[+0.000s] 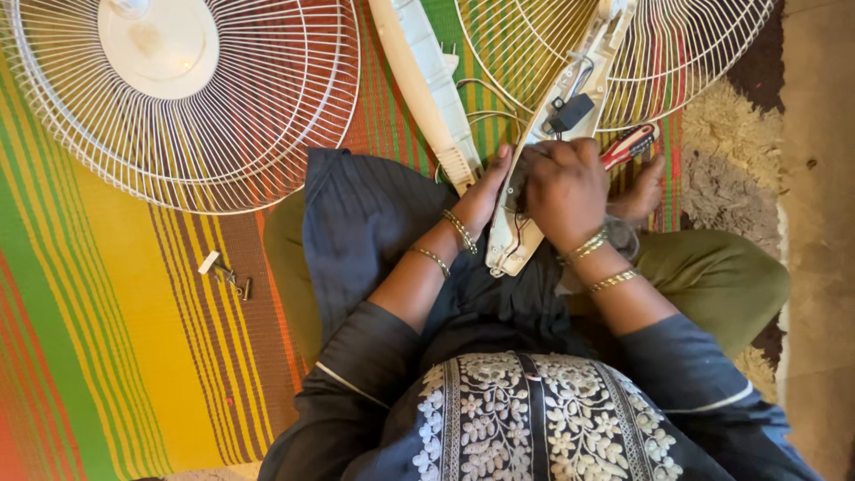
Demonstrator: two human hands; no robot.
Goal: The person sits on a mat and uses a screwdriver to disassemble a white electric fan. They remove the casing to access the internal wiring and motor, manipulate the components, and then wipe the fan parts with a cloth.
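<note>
An open white fan housing lies across my lap, with wires and a black part showing inside. My left hand grips the housing's left edge near its lower end. My right hand rests on top of the housing and is closed around a red-handled tool, whose handle sticks out to the right. The tool's tip is hidden under my hand. Both wrists wear bangles.
A round white fan grille lies on the striped mat at upper left, and a second grille lies under the housing at upper right. A long white cover piece lies between them. Small screws sit on the mat at left. A shaggy rug borders the right.
</note>
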